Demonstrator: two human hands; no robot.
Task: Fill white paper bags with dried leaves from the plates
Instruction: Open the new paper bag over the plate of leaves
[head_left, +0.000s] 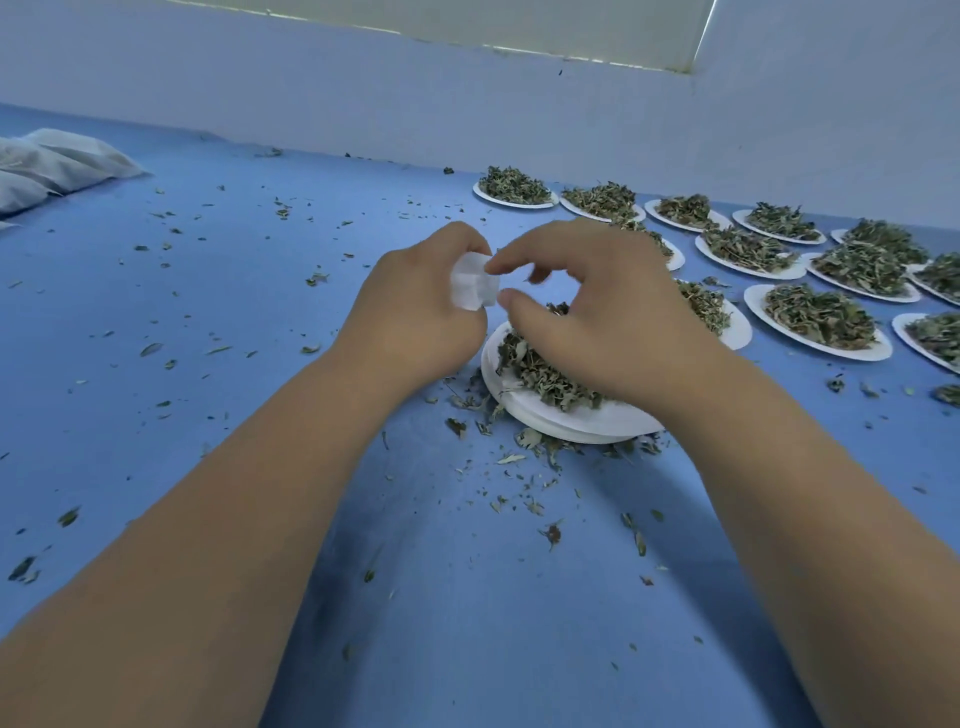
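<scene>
Forearms (218, 545) over blue table (493, 623), scattered dried leaves (524, 457), white wall (363, 93).

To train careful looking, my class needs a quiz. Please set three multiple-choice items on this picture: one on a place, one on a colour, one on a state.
1. Where do the puffy white bags lie?
A. far left on the table
B. on a chair
C. on the floor

2. What colour is the table cover?
A. green
B. blue
C. red

3. What is the left hand doing?
A. lying flat
B. holding scissors
C. gripping a small white bag

Answers:
1 A, they are piled at the picture's left edge.
2 B, blue shows between scattered leaves.
3 C, its fingers curl round the bag.
</scene>
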